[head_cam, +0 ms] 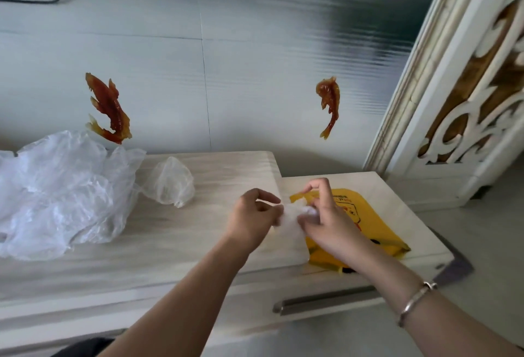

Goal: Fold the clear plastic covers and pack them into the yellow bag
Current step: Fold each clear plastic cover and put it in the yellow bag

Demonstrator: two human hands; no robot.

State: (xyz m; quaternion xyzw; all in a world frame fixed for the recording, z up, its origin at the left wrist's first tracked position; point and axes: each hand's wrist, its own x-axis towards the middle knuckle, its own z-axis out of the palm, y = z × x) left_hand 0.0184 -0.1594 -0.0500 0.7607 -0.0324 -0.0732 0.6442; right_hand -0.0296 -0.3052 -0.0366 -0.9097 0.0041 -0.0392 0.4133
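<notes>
i see both hands pinching one folded clear cover (289, 220) over the yellow bag (377, 232): left hand (253, 216), right hand (326, 222). crinkled film pile (59, 195) and loose wad (170, 182) lie left on the pale countertop (170, 232).

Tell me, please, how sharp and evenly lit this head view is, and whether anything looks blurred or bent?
Head view: soft daylight, no hard shadows; a dark reflection sheens the glossy wall at upper right. Motion blur smears the left hand, the right hand and the clear plastic cover they pinch. The wide lens tilts the ornate door frame and bows the cabinet top.
</notes>
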